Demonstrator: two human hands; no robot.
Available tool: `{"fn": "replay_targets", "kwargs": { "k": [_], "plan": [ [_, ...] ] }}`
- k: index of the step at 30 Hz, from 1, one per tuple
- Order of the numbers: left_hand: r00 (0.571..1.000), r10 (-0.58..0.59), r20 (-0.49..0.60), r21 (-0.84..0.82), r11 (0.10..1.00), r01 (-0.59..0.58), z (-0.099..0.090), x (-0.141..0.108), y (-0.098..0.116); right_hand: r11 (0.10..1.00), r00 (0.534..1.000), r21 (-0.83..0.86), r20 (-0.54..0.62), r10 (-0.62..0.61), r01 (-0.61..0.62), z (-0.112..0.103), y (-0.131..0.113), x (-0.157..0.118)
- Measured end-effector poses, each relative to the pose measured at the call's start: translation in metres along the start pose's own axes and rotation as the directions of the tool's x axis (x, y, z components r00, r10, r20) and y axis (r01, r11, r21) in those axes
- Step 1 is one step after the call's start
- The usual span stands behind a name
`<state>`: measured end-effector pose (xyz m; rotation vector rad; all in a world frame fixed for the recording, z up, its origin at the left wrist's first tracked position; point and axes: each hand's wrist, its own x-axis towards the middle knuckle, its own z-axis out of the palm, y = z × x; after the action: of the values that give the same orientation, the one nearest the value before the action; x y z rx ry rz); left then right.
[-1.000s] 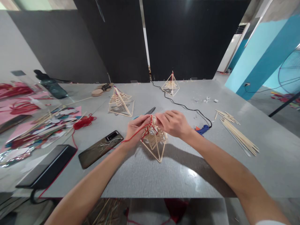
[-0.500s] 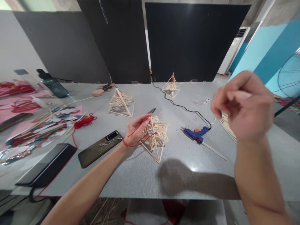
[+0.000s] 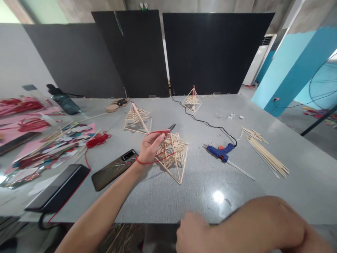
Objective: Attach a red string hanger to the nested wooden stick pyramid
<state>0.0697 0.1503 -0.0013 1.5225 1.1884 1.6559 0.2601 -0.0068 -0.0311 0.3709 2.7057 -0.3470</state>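
My left hand [image 3: 151, 147] pinches red yarn [image 3: 158, 132] at the top of a wooden stick pyramid frame [image 3: 180, 165], which rests on the grey table. Some of the yarn loops around my left wrist and across the sticks. The tips of a dark pointed tool [image 3: 172, 127] show just behind the frame. Down at the table's front edge, my right hand [image 3: 192, 232] is blurred and its fingers look curled; whether it holds anything is hidden.
A blue glue gun [image 3: 221, 151] with a black cord lies right of centre, loose sticks [image 3: 267, 154] beyond it. Two more stick pyramids [image 3: 138, 117] [image 3: 193, 100] stand behind. Leftward are a phone [image 3: 113, 170], a black box [image 3: 59, 188], a red yarn tangle [image 3: 97, 140] and a bottle [image 3: 63, 100].
My right hand has dropped from the raised position at the right to the table's front edge. My left hand remains at the frame, and the yarn over its fingers has shifted.
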Motion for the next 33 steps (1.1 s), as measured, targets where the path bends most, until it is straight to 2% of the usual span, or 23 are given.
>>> {"fn": "replay_targets", "kwargs": {
  "k": [1,2,3,4,5,6,8,10,11,12,14,16,18,20,22,24,26,29,30,33],
  "plan": [
    [1.000,-0.007,0.009,-0.006,1.000,0.007,-0.001,0.000,0.001,0.998,0.996,-0.053,0.087,-0.032,0.037,-0.004,-0.002,-0.002],
    [1.000,-0.017,0.015,-0.010,1.000,0.017,-0.002,0.001,0.002,0.995,0.994,-0.081,0.097,-0.055,0.063,-0.014,-0.002,-0.008],
    [0.999,-0.027,0.017,-0.011,1.000,0.028,-0.002,0.001,0.002,0.992,0.992,-0.072,0.079,-0.096,0.102,-0.027,0.000,-0.015],
    [0.999,-0.037,0.018,-0.015,0.999,0.037,-0.003,0.003,0.003,0.991,0.993,-0.072,-0.039,-0.115,0.112,-0.042,0.004,-0.023],
    [0.999,-0.043,0.016,-0.020,0.999,0.043,-0.003,0.004,0.003,0.993,0.981,-0.105,-0.182,-0.074,0.055,-0.057,0.010,-0.030],
    [0.999,-0.046,0.013,-0.026,0.999,0.046,-0.004,0.006,0.003,0.987,0.942,-0.153,-0.336,-0.013,-0.041,-0.072,0.018,-0.035],
    [0.999,-0.048,0.006,-0.035,0.998,0.048,-0.005,0.008,0.003,0.951,0.855,-0.224,-0.514,0.072,-0.215,-0.094,0.040,-0.038],
    [0.998,-0.055,-0.003,-0.036,0.998,0.055,-0.006,0.010,0.005,0.904,0.776,-0.202,-0.601,0.190,-0.377,-0.103,0.063,-0.030],
    [0.998,-0.060,-0.009,-0.037,0.998,0.060,-0.006,0.009,0.006,0.887,0.758,-0.182,-0.607,0.239,-0.425,-0.104,0.075,-0.024],
    [0.998,-0.066,-0.014,-0.041,0.997,0.066,-0.006,0.009,0.007,0.882,0.758,-0.168,-0.596,0.265,-0.440,-0.104,0.085,-0.018],
    [0.997,-0.078,-0.014,-0.052,0.996,0.077,-0.005,0.007,0.009,0.900,0.776,-0.135,-0.569,0.272,-0.414,-0.102,0.101,-0.008],
    [0.996,-0.085,-0.003,-0.047,0.995,0.085,-0.004,0.007,0.009,0.923,0.754,-0.073,-0.603,0.261,-0.377,-0.103,0.110,-0.005],
    [0.996,-0.085,0.014,0.020,0.996,0.085,-0.007,0.011,0.008,0.943,0.690,0.021,-0.677,0.257,-0.332,-0.110,0.116,-0.011],
    [0.995,-0.086,0.042,0.168,0.983,0.078,-0.017,0.018,0.009,0.956,0.623,0.134,-0.733,0.273,-0.261,-0.124,0.122,-0.024],
    [0.990,-0.093,0.106,0.368,0.929,0.047,-0.032,0.024,0.015,0.949,0.594,0.260,-0.741,0.314,-0.179,-0.142,0.128,-0.039],
    [0.966,-0.098,0.240,0.552,0.832,-0.053,-0.050,0.022,0.027,0.925,0.614,0.362,-0.706,0.352,-0.113,-0.160,0.134,-0.054],
    [0.928,-0.179,0.327,0.691,0.715,-0.106,-0.064,0.010,0.041,0.909,0.637,0.407,-0.678,0.365,-0.088,-0.173,0.139,-0.062],
    [0.899,-0.309,0.311,0.857,0.500,-0.124,-0.069,-0.023,0.054,0.909,0.639,0.408,-0.677,0.364,-0.085,-0.182,0.144,-0.065],
    [0.881,-0.342,0.326,0.876,0.459,-0.147,-0.068,-0.035,0.054,0.913,0.634,0.400,-0.687,0.355,-0.078,-0.183,0.144,-0.063],
    [0.881,-0.362,0.304,0.926,0.331,-0.183,-0.064,-0.062,0.043,0.934,0.611,0.355,-0.730,0.306,-0.044,-0.183,0.144,-0.060]
  ]
}}
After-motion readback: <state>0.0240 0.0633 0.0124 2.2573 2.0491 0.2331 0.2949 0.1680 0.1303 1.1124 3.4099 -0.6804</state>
